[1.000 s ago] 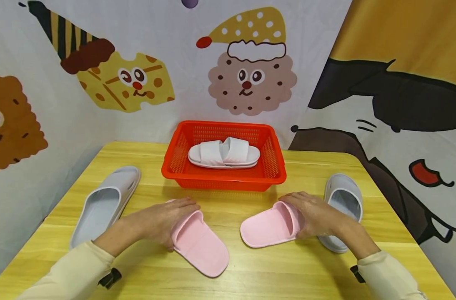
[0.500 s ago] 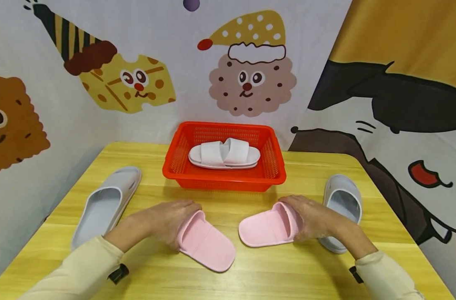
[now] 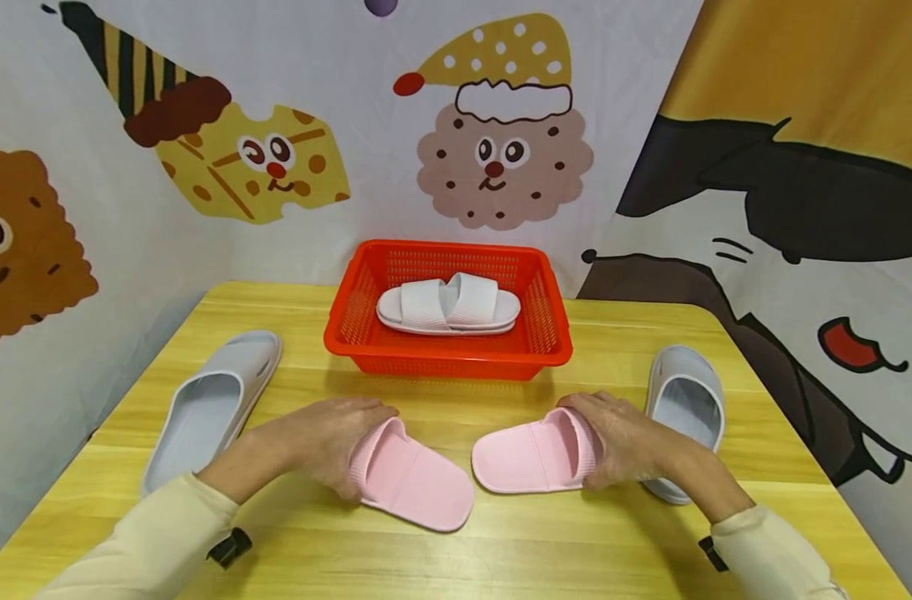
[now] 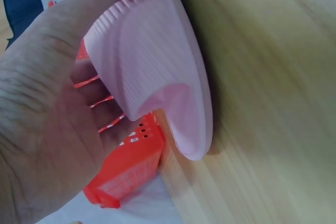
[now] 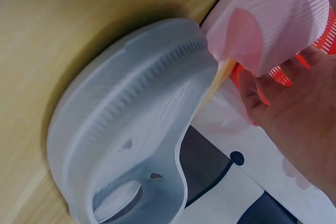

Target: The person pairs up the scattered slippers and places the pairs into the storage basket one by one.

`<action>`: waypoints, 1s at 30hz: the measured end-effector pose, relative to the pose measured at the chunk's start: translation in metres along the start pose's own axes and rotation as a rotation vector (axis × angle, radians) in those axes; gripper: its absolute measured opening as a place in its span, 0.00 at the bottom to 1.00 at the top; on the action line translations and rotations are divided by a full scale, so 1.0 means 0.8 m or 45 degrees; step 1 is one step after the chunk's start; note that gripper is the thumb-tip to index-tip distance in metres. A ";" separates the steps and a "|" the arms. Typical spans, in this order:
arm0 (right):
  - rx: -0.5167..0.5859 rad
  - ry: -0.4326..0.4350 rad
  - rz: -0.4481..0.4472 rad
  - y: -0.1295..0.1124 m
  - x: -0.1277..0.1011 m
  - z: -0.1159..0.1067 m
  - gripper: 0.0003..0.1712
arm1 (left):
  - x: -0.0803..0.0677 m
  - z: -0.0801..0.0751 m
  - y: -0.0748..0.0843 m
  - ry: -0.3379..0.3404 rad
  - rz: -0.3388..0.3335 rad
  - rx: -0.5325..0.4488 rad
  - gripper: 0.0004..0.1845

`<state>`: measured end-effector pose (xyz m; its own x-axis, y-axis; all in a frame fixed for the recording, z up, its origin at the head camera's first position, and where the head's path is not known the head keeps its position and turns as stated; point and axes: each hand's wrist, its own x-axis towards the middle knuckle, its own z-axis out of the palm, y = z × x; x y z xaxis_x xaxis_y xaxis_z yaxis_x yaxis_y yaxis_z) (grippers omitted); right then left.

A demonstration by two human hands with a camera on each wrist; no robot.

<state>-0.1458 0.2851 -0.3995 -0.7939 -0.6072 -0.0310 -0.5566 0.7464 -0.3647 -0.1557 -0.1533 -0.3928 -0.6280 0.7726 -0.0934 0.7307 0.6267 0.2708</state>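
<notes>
Two pink slippers lie on the wooden table with their heel ends pointing at each other. My left hand [image 3: 339,442] grips the left pink slipper [image 3: 429,490] across its ribbed strap. In the left wrist view, the thumb crosses the top of that slipper [image 4: 152,51] and the fingers reach round its far side. On the other side, my right hand [image 3: 624,437] holds the right pink slipper [image 3: 512,458] by its strap. The right wrist view shows this slipper [image 5: 283,14] with fingers curled at the strap's edge. A narrow gap separates the two heels.
A red basket [image 3: 448,367] stands at the back with a pair of white slippers [image 3: 478,304] inside. One grey slipper [image 3: 204,408] lies at the left; another grey slipper [image 3: 684,392] sits close behind my right hand. A printed curtain [image 3: 291,250] hangs behind the table [image 3: 561,550].
The left pink slipper has turned and its heel has swung right and away from me. The right one has shifted slightly left, so the heels are closer together.
</notes>
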 end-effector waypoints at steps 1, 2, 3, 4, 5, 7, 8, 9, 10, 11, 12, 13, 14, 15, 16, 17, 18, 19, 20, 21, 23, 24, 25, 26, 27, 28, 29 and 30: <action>0.004 -0.006 0.013 -0.001 0.000 0.000 0.55 | 0.000 0.000 0.000 0.005 -0.002 -0.004 0.52; 0.006 -0.013 0.028 -0.001 -0.001 0.000 0.54 | -0.001 0.001 0.000 0.007 -0.007 -0.004 0.53; 0.002 -0.019 0.037 -0.002 -0.001 0.001 0.54 | -0.002 0.001 -0.001 0.008 -0.012 -0.004 0.53; 0.002 -0.025 0.042 -0.002 -0.001 0.001 0.54 | -0.003 0.002 -0.001 0.010 -0.017 -0.004 0.54; 0.001 -0.030 0.047 -0.002 -0.002 0.001 0.53 | -0.004 0.003 -0.001 0.014 -0.023 -0.006 0.54; 0.000 -0.034 0.046 -0.003 -0.002 0.002 0.53 | -0.005 0.004 -0.001 0.018 -0.037 -0.010 0.55; -0.003 -0.034 0.041 -0.002 -0.003 0.002 0.52 | -0.006 0.004 -0.002 0.023 -0.041 -0.008 0.55; -0.007 -0.031 0.031 -0.002 -0.004 0.003 0.52 | -0.007 0.005 -0.002 0.031 -0.044 -0.009 0.55; -0.014 -0.024 0.023 -0.002 -0.004 0.003 0.52 | -0.007 0.006 -0.002 0.040 -0.044 -0.006 0.55; -0.018 -0.016 0.018 -0.002 -0.005 0.003 0.52 | -0.008 0.006 -0.003 0.052 -0.040 -0.003 0.55; -0.022 -0.008 0.016 -0.002 -0.006 0.004 0.52 | -0.008 0.007 -0.003 0.062 -0.039 0.000 0.54; -0.025 0.000 0.014 -0.002 -0.007 0.004 0.52 | -0.009 0.007 -0.003 0.073 -0.036 0.005 0.54; -0.028 0.007 0.015 -0.002 -0.008 0.004 0.52 | -0.009 0.007 -0.004 0.083 -0.036 0.007 0.53; -0.030 0.013 0.016 -0.002 -0.008 0.004 0.52 | -0.010 0.008 -0.004 0.093 -0.035 0.008 0.52; -0.031 0.017 0.018 -0.002 -0.009 0.003 0.52 | -0.011 0.008 -0.005 0.104 -0.036 0.007 0.51; -0.029 0.022 0.018 -0.002 -0.010 0.003 0.52 | -0.012 0.009 -0.005 0.112 -0.040 0.005 0.50; -0.030 0.028 0.015 -0.003 -0.010 0.002 0.52 | -0.014 0.009 -0.005 0.118 -0.049 0.006 0.50; -0.030 0.032 0.011 -0.004 -0.010 0.001 0.52 | -0.015 0.009 -0.005 0.123 -0.054 0.007 0.49; -0.030 0.038 0.007 -0.004 -0.010 0.001 0.52 | -0.016 0.009 -0.006 0.128 -0.059 0.009 0.49; -0.027 0.043 0.001 -0.005 -0.009 0.000 0.52 | -0.017 0.010 -0.006 0.132 -0.062 0.013 0.50; -0.022 0.053 -0.003 -0.006 -0.009 -0.001 0.52 | -0.017 0.010 -0.006 0.134 -0.065 0.027 0.50; -0.020 0.057 -0.005 -0.006 -0.009 -0.001 0.53 | -0.017 0.011 -0.006 0.137 -0.065 0.035 0.50; -0.017 0.064 -0.008 -0.007 -0.009 -0.002 0.53 | -0.017 0.011 -0.006 0.140 -0.061 0.040 0.50; -0.015 0.069 -0.007 -0.009 -0.009 -0.002 0.53 | -0.017 0.012 -0.006 0.141 -0.058 0.045 0.50; -0.009 0.072 -0.005 -0.010 -0.009 -0.003 0.52 | -0.017 0.013 -0.006 0.143 -0.058 0.050 0.50; -0.003 0.076 -0.002 -0.011 -0.009 -0.003 0.52 | -0.016 0.013 -0.005 0.145 -0.059 0.056 0.50; 0.000 0.080 0.000 -0.013 -0.009 -0.003 0.51 | -0.016 0.014 -0.005 0.149 -0.059 0.061 0.50; 0.007 0.082 0.004 -0.014 -0.008 -0.002 0.51 | -0.016 0.014 -0.004 0.152 -0.063 0.066 0.50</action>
<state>-0.1350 0.2813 -0.3935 -0.8097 -0.5861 0.0277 -0.5531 0.7466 -0.3698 -0.1471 -0.1643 -0.4036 -0.6886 0.7251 0.0105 0.7091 0.6703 0.2186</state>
